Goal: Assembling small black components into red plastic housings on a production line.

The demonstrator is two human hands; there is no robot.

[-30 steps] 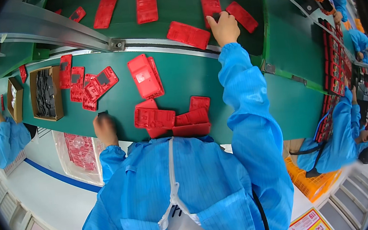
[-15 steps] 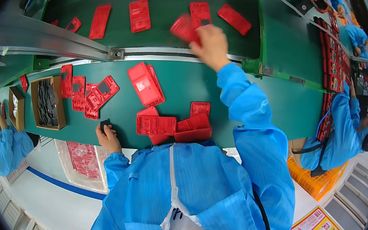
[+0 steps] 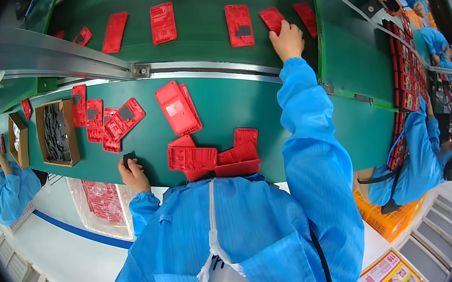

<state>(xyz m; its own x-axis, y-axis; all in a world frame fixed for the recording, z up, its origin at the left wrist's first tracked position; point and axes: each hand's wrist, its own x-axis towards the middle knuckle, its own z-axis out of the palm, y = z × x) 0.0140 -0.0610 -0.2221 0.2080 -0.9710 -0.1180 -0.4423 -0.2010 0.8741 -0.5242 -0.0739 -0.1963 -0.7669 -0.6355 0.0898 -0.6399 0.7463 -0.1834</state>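
In the upper part of the view, my right hand reaches onto the dark green belt, its fingers closed at the lower end of a red plastic casing. Just left of it lies another red casing with a dark grey pad on it; to the right is a tilted red casing. My left hand, at the near edge of the green bench, pinches a small black piece. Close by it are several overlapping red casings, some bearing dark pads.
Two stacked red casings lie mid-bench, with more casings piled before my body. A cardboard box of black pieces stands left. A metal rail divides bench from belt. People in blue work on both sides.
My right hand has moved to the right along the belt, away from where it held a blurred red casing. Casings on the belt have shifted slightly left. My left hand barely moved.
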